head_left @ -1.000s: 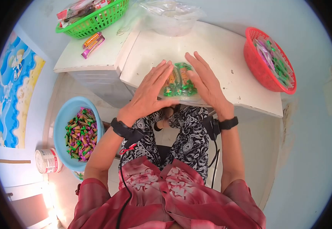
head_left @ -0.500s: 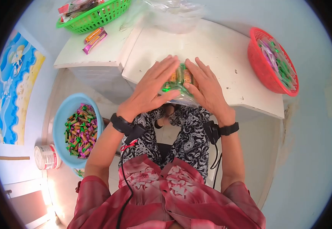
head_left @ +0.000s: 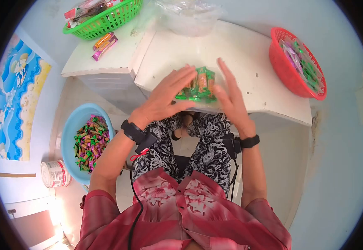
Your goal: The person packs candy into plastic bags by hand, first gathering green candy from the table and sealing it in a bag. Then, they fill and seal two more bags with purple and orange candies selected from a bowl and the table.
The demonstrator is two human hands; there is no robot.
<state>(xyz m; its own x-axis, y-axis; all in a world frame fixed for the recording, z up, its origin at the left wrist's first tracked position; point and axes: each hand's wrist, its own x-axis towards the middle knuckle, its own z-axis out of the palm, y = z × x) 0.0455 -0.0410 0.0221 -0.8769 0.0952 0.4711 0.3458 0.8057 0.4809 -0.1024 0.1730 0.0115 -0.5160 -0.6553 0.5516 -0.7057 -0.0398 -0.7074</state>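
Several green-wrapped candies [head_left: 202, 85] in a clear plastic bag lie at the front edge of the white table [head_left: 231, 54], in front of my lap. My left hand [head_left: 164, 93] rests along the left side of the bag, its fingers stretched out and partly covering the candies. To the right, my right hand [head_left: 232, 100] is raised with thumb and fingers apart, close beside the bag. Both hands are open, and neither has its fingers wrapped round anything.
A red basket [head_left: 276, 62] of bagged candies stands at the right. At the back left are a green basket [head_left: 106, 21] and two loose candy bars [head_left: 104, 46]. Clear bags [head_left: 192, 18] lie behind. A blue basin [head_left: 69, 137] of candies and a white bucket [head_left: 55, 173] are below left.
My right hand has moved away from the bag to the right, uncovering more green candies. My left hand stays at the bag's left side.
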